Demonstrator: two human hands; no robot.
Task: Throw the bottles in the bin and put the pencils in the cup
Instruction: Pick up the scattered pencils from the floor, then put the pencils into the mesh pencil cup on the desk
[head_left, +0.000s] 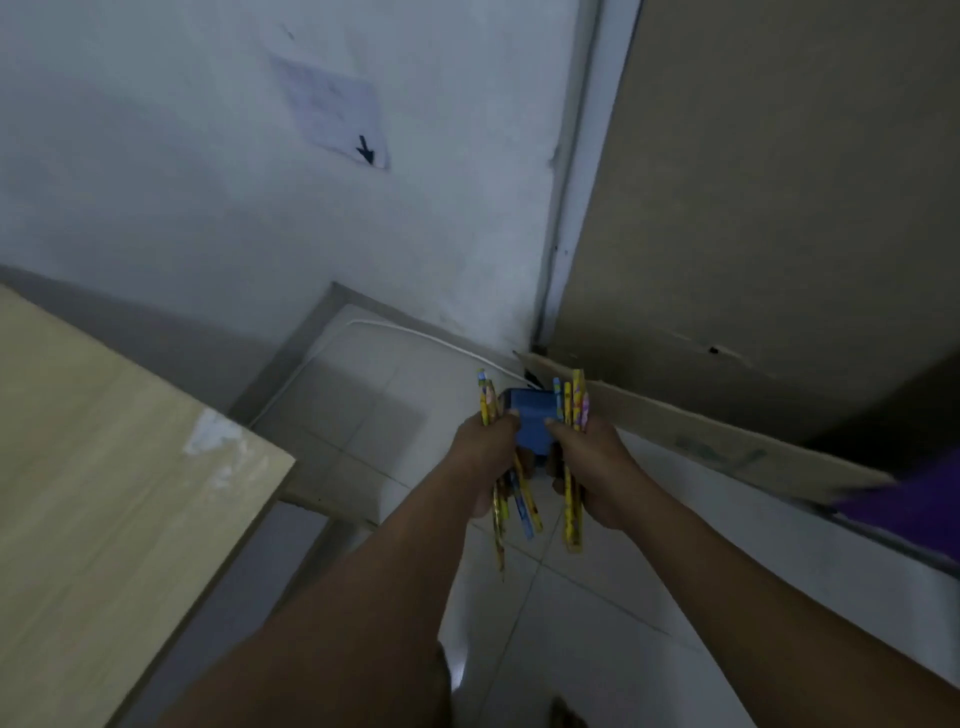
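The pencil step is judged to be in hand. Two bundles of pencils are held above the tiled floor (597, 597), with a blue cup (530, 423) pinched between the two hands.

**Hands.** The left hand (485, 457) is closed around a bundle of yellow and blue pencils (522, 499); its thumb is pressed against the left side of the blue cup. The right hand (589, 467) is closed around a second bundle of yellow pencils (573, 504); its thumb is pressed against the right side of the cup. Both bundles are held roughly upright, with the ends projecting above and below each fist.

**Location of task items.** All visible pencils are outside the cup, one bundle on either side of it. The cup opening is not clearly shown. No bottles and no bin are identified in the view. A light wooden worktop (104, 493) is seen at the left, well apart from the hands. A cardboard sheet (727, 447) is leaned against the wall at the right.

**Next move.** The cup is likely to need support, either on the worktop or in one hand alone, so that a bundle can be turned over the opening and lowered in. Care is called for with the loose grip, since pencils could slip to the floor.
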